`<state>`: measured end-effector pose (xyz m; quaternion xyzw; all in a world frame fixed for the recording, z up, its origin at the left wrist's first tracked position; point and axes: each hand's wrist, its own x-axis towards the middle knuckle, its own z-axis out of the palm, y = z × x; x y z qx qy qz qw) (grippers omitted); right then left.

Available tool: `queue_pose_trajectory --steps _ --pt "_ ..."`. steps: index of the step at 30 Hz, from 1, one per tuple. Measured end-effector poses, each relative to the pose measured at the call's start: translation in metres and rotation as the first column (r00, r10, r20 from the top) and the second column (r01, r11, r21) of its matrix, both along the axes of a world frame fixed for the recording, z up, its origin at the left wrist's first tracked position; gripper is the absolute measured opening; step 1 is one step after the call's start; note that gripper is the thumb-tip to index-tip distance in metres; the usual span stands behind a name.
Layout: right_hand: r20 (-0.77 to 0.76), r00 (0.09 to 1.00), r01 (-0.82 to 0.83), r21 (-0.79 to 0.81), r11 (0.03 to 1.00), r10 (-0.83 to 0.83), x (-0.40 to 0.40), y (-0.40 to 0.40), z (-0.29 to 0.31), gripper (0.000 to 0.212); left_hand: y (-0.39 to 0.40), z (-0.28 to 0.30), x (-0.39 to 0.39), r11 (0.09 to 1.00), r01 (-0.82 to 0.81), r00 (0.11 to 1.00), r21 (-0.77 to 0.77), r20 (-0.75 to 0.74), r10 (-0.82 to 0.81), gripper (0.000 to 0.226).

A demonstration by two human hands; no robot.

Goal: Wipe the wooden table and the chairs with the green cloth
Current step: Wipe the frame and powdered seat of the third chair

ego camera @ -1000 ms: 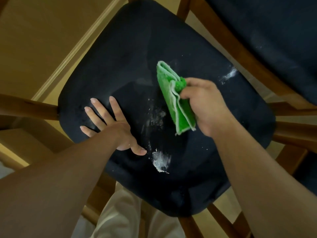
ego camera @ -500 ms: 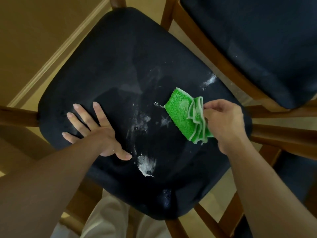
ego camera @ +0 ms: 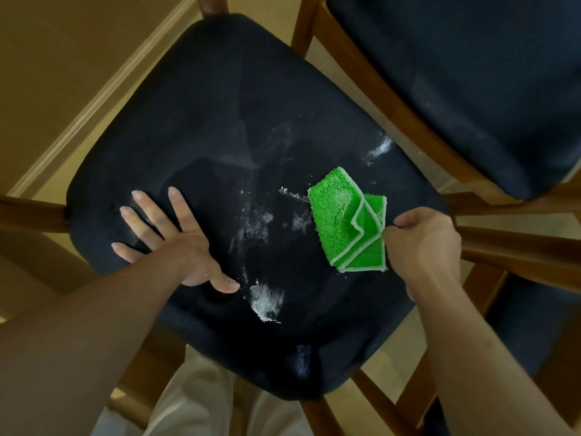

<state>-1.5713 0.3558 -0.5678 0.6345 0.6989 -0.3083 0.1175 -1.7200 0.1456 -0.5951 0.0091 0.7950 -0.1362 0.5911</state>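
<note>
We judge the chair-wiping step underway: right hand (ego camera: 423, 243) pinches the cloth (ego camera: 345, 220) at frame centre-right on the seat (ego camera: 195, 114); left hand (ego camera: 176, 243) lies flat, fingers spread. Next: sweep the powder (ego camera: 265, 298).
</note>
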Motion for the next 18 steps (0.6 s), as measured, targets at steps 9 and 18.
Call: queue_pose_trajectory --steps 9,18 --pt "-0.08 0.99 -0.119 -0.017 0.993 0.117 -0.008 -0.012 -0.015 0.005 0.0 -0.002 0.003 0.999 -0.006 0.999 0.034 -0.051 0.008 0.166" --pt "-0.296 0.943 0.03 -0.383 0.923 -0.153 -0.009 -0.026 0.003 0.011 0.007 0.022 0.03 0.721 0.039 0.829 0.691 -0.425 0.363 0.072"
